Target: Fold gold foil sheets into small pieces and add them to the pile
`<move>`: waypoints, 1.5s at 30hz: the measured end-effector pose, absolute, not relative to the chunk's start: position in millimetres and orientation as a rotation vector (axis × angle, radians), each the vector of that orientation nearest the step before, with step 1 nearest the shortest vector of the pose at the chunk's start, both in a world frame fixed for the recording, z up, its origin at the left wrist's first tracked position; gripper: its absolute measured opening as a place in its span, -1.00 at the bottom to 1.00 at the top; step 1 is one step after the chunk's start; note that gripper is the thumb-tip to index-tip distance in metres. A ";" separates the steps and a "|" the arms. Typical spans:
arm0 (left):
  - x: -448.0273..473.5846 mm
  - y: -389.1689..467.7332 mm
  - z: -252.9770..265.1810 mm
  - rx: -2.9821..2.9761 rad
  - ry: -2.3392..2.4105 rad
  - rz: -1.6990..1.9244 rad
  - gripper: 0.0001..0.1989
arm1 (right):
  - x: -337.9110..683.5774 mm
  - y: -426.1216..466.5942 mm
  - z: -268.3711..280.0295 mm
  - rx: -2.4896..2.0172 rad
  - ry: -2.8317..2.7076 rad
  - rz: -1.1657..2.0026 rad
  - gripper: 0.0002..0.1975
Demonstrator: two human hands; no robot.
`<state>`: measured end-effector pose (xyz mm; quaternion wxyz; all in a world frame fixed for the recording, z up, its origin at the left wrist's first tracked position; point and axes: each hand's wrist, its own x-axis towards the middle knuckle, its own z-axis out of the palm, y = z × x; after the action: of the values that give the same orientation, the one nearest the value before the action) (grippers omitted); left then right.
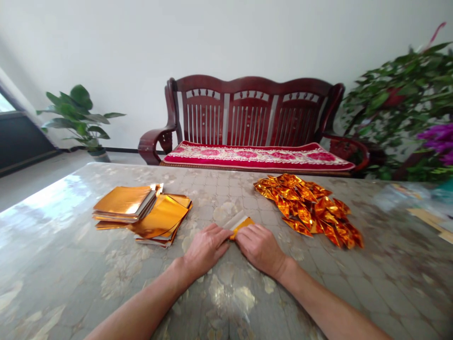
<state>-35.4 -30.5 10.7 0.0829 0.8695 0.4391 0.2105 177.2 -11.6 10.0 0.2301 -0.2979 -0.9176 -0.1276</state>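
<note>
Between my two hands lies a sheet of gold foil paper (241,224), partly folded, with a pale strip showing along its far side. My left hand (208,246) grips its left end, fingers closed and pressed down. On the other end my right hand (260,246) is closed too, its fingers curled over the paper and hiding much of it. A stack of flat gold foil sheets (123,200) stands to the left of my hands. To the right is a heap of folded gold foil pieces (306,205), pointed at their ends.
Everything rests on a table with a patterned, glossy cover (141,293). Clear plastic (403,196) and tan strips (430,224) lie at its right side. Behind it stands a dark wooden bench (247,113) with a red cushion (258,156). Potted plants (81,118) flank the bench.
</note>
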 end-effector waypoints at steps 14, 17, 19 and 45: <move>-24.6 -30.2 12.7 2.595 1.448 0.606 -0.77 | 169.7 -19.5 16.1 -1.055 -2.488 -0.147 -0.86; -25.2 -32.1 13.1 2.513 1.389 0.650 -0.83 | 169.8 -17.8 13.6 -1.062 -2.492 -0.193 -0.81; -27.5 -33.9 13.0 2.457 1.373 0.700 -0.84 | 170.9 -16.5 12.2 -1.066 -2.495 -0.177 -0.81; -37.8 -35.8 10.4 2.303 1.505 0.762 -0.74 | 162.0 -9.7 13.7 -1.187 -2.455 -0.021 -0.89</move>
<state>-37.8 -35.8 10.4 0.1426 0.7985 0.5218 0.2643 162.0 -9.7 13.7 0.2059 -0.4260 -0.8809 -0.0076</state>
